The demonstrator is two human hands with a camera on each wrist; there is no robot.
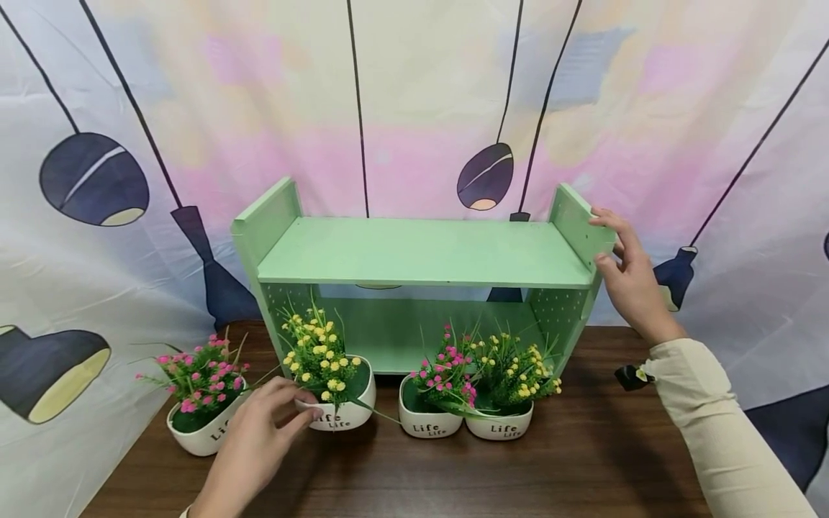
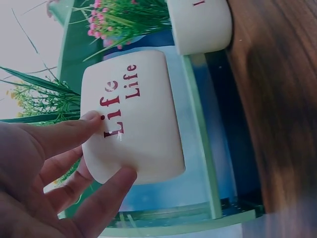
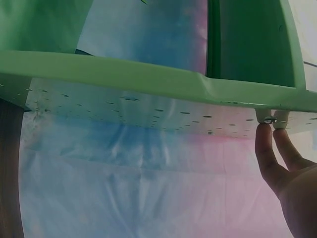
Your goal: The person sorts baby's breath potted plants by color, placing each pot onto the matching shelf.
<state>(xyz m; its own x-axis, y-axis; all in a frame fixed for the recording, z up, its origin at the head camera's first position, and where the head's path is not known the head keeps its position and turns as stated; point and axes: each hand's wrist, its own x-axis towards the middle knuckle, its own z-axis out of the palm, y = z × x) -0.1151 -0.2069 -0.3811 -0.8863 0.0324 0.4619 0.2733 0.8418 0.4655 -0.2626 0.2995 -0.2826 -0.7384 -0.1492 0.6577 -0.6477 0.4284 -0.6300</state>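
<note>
My left hand (image 1: 259, 421) pinches the rim of a white pot (image 1: 361, 404) with "Life" lettering. Yellow artificial flowers (image 1: 319, 352) and green grass blades fill that pot, and it is held tilted in front of the shelf's left part. The left wrist view shows the thumb at the lettered wall (image 2: 148, 124) and the fingers around the pot's end. Against the outer right side of a green two-tier shelf (image 1: 421, 248) rests my right hand (image 1: 631, 277). Its fingertips (image 3: 263, 130) touch the dotted side panel in the right wrist view.
Left of the held pot stands a white pot with pink flowers (image 1: 206, 385). Before the shelf's right half sit a pink-flowered pot (image 1: 430, 423) and a yellow-flowered pot (image 1: 500, 426), side by side. All stand on a brown wooden table (image 1: 414, 478), with a printed curtain (image 1: 427, 86) behind.
</note>
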